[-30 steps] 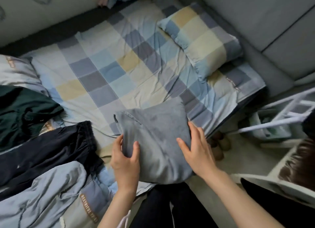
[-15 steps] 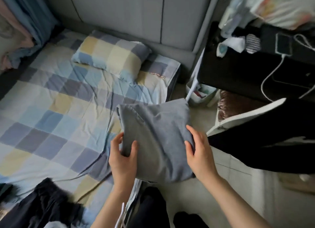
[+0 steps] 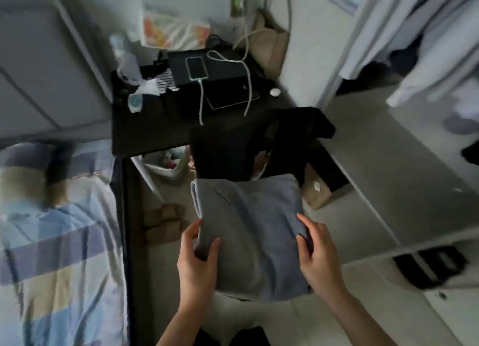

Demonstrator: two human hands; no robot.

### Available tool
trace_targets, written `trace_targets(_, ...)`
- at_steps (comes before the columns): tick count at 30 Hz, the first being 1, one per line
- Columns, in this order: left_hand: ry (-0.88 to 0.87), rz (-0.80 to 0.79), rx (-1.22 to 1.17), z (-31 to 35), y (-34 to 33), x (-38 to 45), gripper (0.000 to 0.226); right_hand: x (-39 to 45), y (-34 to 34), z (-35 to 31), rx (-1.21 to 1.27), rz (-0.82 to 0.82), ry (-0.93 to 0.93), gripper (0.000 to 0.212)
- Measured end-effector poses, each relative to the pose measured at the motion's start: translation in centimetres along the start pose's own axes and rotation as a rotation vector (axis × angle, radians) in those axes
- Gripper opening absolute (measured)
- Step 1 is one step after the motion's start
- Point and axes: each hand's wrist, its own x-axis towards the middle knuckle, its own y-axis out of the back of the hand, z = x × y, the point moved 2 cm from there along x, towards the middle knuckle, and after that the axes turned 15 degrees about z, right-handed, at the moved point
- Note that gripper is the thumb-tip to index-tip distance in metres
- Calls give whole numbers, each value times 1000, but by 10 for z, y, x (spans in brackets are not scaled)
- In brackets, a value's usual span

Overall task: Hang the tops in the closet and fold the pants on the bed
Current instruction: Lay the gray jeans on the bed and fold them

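Folded grey pants [image 3: 248, 231] now off the bed [image 3: 59, 242] altogether: a second ago flat on the checked bedding, half a second ago lifted over its edge, at this moment held in mid-air above the pale floor [image 3: 363, 211], bed swung away to the left of the view. Folding of this pair apparently finished, then; carrying under way, probably toward the open closet [image 3: 388, 86] on the right, though no destination shown.

Left hand [image 3: 197, 262] at the bundle's near left edge, thumb on top, fingers curled round the folded layers, clamped on them. Right hand [image 3: 315, 257] at the near right edge, fingers spread along the side and wrapped under, thumb on the top face, likewise gripping. Both forearms reaching up from the bottom of the frame, wrists roughly level, bundle kept flat and tidy between them, no layer drooping.

Just beyond the pants, a dark garment [image 3: 298, 128] draped over what may be a chair, blurred and hard to read. Farther, a black desk [image 3: 145, 128] with a phone [image 3: 197, 68] on a white charging cable [image 3: 201, 99]. Farthest right, pale clothes [image 3: 427, 42] hanging in the closet.
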Motion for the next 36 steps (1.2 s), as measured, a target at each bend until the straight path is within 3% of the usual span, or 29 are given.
trace_targets(6, -56, -280, -13, 35, -124, -35, 49, 12, 90, 88, -59, 263, -294, 38)
trace_targets(10, -82, -416, -24, 45, -187, -36, 47, 20, 112, 122, -102, 384, -441, 38)
trace_targets(17, -119, -668, 24, 58, -302, -12, 49, 63, 115, 165, -194, 500, -638, 40)
trace_targets(25, -179, -884, 20, 63, -492, 21, 38, 167, 97, 252, -294, 637, -883, 41)
trace_targets(32, -255, -1022, -8, 70, -646, -19, 37, 220, 119, 350, -456, 917, -1023, 37)
trace_targets(34, -343, -1087, 168, 54, -674, -25, 49, 231, 116, 379, -658, 769, -1111, 41)
trace_targets(36, -684, -1243, 533, 32, -686, -30, 65, 239, 102, 398, -873, 400, -1166, 52)
